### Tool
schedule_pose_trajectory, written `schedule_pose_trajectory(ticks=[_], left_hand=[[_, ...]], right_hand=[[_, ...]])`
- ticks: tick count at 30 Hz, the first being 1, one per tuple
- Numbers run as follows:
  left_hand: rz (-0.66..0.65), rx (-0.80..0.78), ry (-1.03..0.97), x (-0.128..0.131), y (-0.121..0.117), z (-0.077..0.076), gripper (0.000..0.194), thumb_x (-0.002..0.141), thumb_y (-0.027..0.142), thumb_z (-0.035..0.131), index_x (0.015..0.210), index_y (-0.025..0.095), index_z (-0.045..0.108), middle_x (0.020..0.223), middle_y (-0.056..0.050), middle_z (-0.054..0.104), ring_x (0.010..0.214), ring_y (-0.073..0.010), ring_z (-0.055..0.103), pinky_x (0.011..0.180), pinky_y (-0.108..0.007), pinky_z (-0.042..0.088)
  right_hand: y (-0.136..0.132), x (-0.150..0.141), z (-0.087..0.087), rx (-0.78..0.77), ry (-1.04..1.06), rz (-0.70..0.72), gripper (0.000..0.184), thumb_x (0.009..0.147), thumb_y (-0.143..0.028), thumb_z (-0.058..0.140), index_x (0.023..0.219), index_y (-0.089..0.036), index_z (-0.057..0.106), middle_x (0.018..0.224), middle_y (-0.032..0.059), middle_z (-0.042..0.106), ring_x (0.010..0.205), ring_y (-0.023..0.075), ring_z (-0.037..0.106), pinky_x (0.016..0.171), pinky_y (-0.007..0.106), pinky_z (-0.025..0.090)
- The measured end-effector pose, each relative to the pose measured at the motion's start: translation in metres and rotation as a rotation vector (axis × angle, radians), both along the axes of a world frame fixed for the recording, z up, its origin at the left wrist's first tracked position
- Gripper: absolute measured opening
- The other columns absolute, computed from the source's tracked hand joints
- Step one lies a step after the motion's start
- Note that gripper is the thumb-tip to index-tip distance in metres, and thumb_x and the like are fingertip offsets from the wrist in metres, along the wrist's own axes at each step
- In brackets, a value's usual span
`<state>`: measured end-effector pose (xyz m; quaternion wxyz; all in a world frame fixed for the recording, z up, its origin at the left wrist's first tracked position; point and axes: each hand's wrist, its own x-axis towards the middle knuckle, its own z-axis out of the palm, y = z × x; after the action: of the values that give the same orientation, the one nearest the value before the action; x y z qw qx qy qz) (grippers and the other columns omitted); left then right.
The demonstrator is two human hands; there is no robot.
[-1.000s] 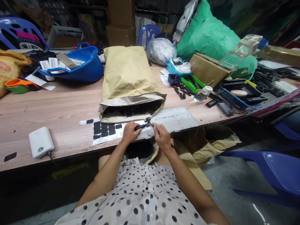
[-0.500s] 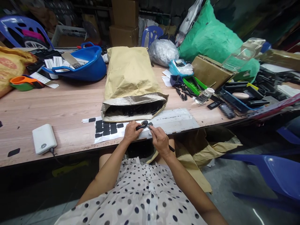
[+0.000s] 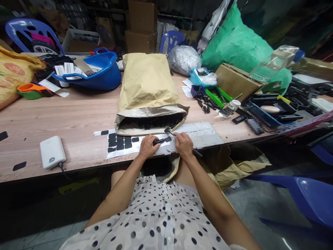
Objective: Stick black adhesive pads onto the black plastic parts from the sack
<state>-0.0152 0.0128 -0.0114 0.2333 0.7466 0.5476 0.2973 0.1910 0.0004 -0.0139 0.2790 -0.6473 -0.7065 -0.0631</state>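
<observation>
My left hand [image 3: 148, 147] is closed on a slim black piece [image 3: 159, 141], which points right over the white backing sheet. In my right hand [image 3: 184, 144] is a tool with a thin metal shaft [image 3: 171, 132] and a dark handle [image 3: 197, 153] behind the hand. A small round dark part [image 3: 167, 130] sits at its tip; I cannot tell whether it belongs to the tool. The backing sheet [image 3: 134, 148] carries several black rounded-square stickers [image 3: 120, 141]. Just beyond my hands lies a tan paper sack [image 3: 148, 81], its mouth open towards me, with dark pieces inside.
A grey-white board [image 3: 203, 133] lies along the table's front edge. To the left are a white power bank [image 3: 52, 152] with a cable and a blue basin [image 3: 104, 74]. A green tray [image 3: 217, 97], a clear bottle [image 3: 229, 109] and a cardboard box [image 3: 235, 81] stand at the right.
My right hand has moved right and slightly up, taking the tool's round tip away from the black piece in my left hand. The whole view has shifted slightly.
</observation>
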Motion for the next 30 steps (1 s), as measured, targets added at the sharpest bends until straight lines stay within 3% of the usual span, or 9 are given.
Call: schedule_pose_trajectory(ticks=[7,16,21,24,27,30], left_hand=[[-0.019,0.006,-0.005,-0.001,-0.001,-0.004,0.013,0.077,0.022,0.07,0.09,0.024,0.073,0.084,-0.001,0.065,0.086,-0.0215,0.061,0.083,-0.036,0.049],[-0.037,0.09,0.014,-0.003,-0.004,-0.003,0.008,0.081,0.023,0.069,0.088,0.022,0.072,0.084,-0.003,0.064,0.085,-0.0219,0.06,0.082,-0.037,0.05],[-0.198,0.231,0.003,-0.005,-0.051,-0.004,0.013,0.089,0.024,0.061,0.099,0.022,0.068,0.09,-0.004,0.064,0.086,-0.0197,0.063,0.077,-0.031,0.053],[-0.317,0.176,0.07,-0.009,-0.088,-0.014,0.016,0.09,0.022,0.057,0.104,0.023,0.066,0.092,-0.003,0.064,0.082,-0.0172,0.065,0.071,-0.026,0.053],[-0.297,0.061,0.176,-0.013,-0.11,-0.022,0.018,0.088,0.02,0.06,0.104,0.025,0.066,0.096,-0.002,0.065,0.074,-0.0154,0.066,0.063,-0.025,0.052],[-0.217,0.064,0.129,-0.014,-0.105,-0.017,0.019,0.086,0.022,0.063,0.104,0.025,0.065,0.096,-0.002,0.066,0.074,-0.0158,0.067,0.064,-0.026,0.053]], right_hand=[[0.003,-0.003,-0.015,0.013,-0.058,-0.072,0.025,0.095,-0.023,0.053,0.109,-0.024,0.073,0.089,0.0079,0.061,0.085,0.0234,0.048,0.072,0.033,0.033],[0.002,-0.006,-0.015,-0.007,-0.098,-0.091,0.024,0.095,-0.022,0.053,0.109,-0.024,0.072,0.091,0.0078,0.06,0.086,0.0236,0.047,0.073,0.033,0.033],[0.003,-0.007,-0.016,0.034,-0.106,-0.097,0.023,0.094,-0.024,0.054,0.107,-0.024,0.073,0.089,0.0073,0.061,0.084,0.0233,0.047,0.074,0.032,0.034],[0.003,-0.008,-0.017,0.042,-0.103,-0.104,0.023,0.094,-0.024,0.054,0.107,-0.024,0.073,0.089,0.0074,0.06,0.084,0.0232,0.047,0.074,0.032,0.034],[0.003,-0.008,-0.018,0.035,-0.091,-0.107,0.024,0.094,-0.023,0.053,0.107,-0.024,0.072,0.089,0.0076,0.06,0.085,0.0232,0.047,0.073,0.032,0.033],[0.004,-0.008,-0.019,0.028,-0.08,-0.107,0.024,0.094,-0.023,0.053,0.108,-0.024,0.072,0.09,0.0078,0.059,0.085,0.0232,0.046,0.072,0.032,0.033]])
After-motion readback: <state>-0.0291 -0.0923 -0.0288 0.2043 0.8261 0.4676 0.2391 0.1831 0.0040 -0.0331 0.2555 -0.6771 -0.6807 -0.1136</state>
